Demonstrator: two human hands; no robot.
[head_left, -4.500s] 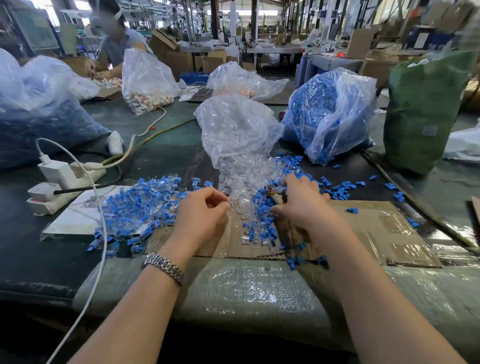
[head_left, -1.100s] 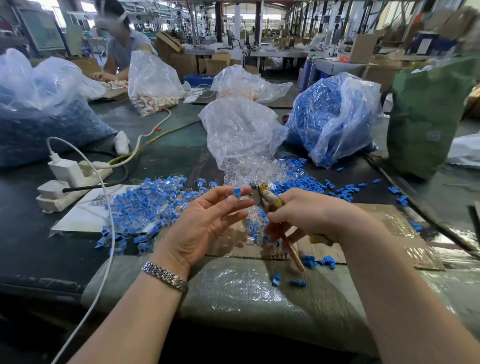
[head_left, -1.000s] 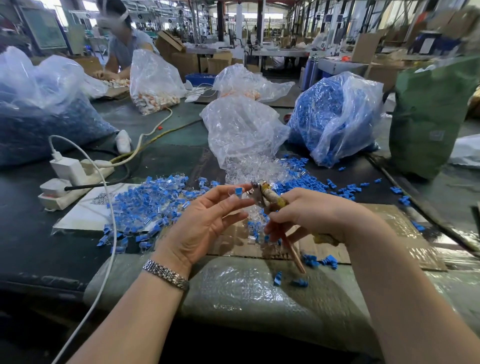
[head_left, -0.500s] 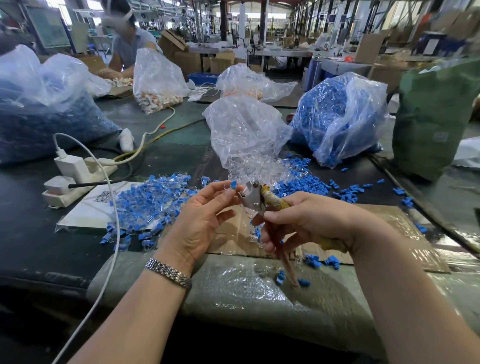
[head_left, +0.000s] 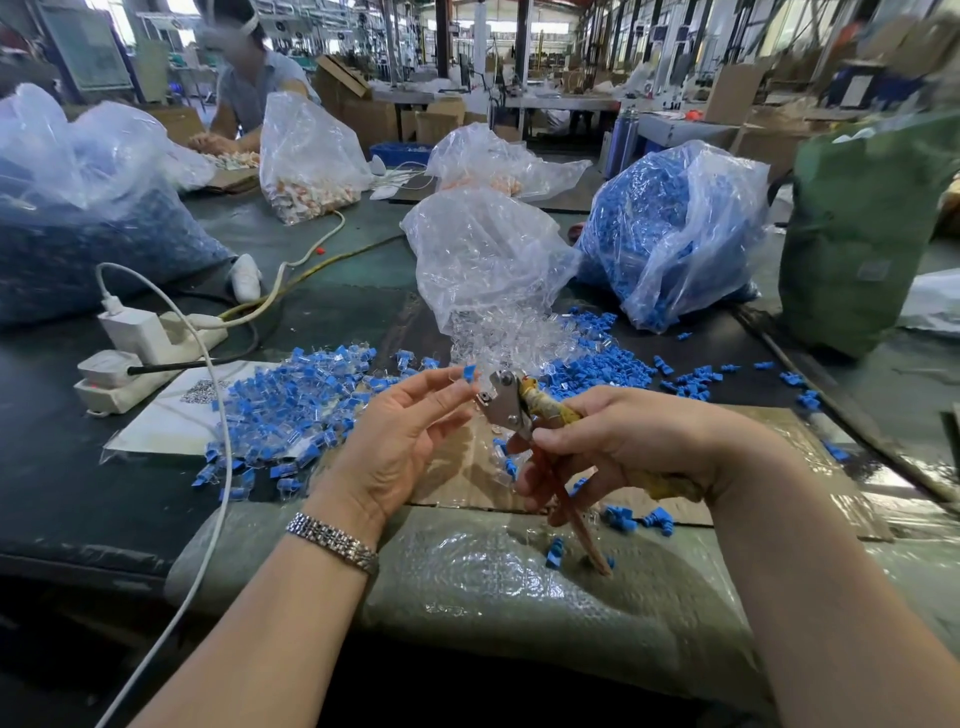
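Note:
My left hand (head_left: 402, 441), palm up, pinches a small blue plastic piece (head_left: 469, 372) at its fingertips, right beside the metal head of a pair of pliers (head_left: 504, 400). My right hand (head_left: 613, 441) grips the pliers by their tape-wrapped handles, one handle sticking down toward the table edge. A pile of assembled blue-and-clear pieces (head_left: 306, 395) lies left of my hands. Loose blue pieces (head_left: 602, 364) and clear pieces (head_left: 498, 338) lie behind the pliers. Under my hands is a sheet of cardboard (head_left: 769, 441).
A clear bag (head_left: 483, 260) spills clear parts; a bag of blue parts (head_left: 670, 228) stands to its right, then a green sack (head_left: 862, 228). A power strip (head_left: 140, 358) with a white cable (head_left: 208, 467) sits left. Another person (head_left: 249, 88) works at the far left. Bubble wrap (head_left: 519, 582) pads the near edge.
Since 4.5 s ago both hands lifted off the table, the right with the pliers, the left with a blue piece. In the last second the piece and pliers head moved closer together.

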